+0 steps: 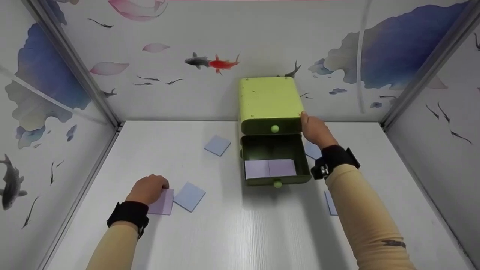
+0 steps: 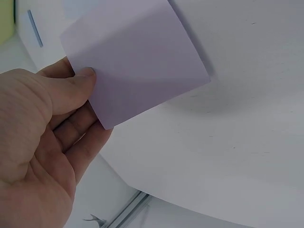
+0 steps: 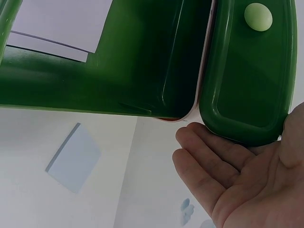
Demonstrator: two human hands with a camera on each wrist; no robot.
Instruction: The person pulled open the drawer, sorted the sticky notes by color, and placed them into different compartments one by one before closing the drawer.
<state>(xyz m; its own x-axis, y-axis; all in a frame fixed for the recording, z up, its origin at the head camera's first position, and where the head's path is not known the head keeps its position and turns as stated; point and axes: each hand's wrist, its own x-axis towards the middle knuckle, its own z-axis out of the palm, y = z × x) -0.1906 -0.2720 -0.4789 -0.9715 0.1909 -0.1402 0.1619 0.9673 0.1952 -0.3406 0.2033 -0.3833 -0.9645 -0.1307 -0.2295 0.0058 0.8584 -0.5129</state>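
My left hand (image 1: 147, 189) pinches a purple square card (image 2: 137, 66) along one edge, thumb on top and fingers beneath. The card is close over the white table, with its shadow beside it. A blue square card (image 1: 189, 197) lies just to its right. My right hand (image 1: 318, 129) rests against the right side of a green two-drawer box (image 1: 272, 98), fingers nearly straight along its side and thumb at the upper corner. The lower drawer (image 1: 278, 182) is pulled out and contains purple square cards (image 1: 283, 167) side by side. The upper drawer (image 3: 254, 71) is closed.
Another blue card (image 1: 217, 145) lies left of the box. Two more blue cards, one by the right wrist (image 1: 312, 150) and one partly under the right sleeve (image 1: 330, 203), lie on the right. Printed walls (image 1: 210, 97) surround the table (image 1: 225, 240) at the back and sides.
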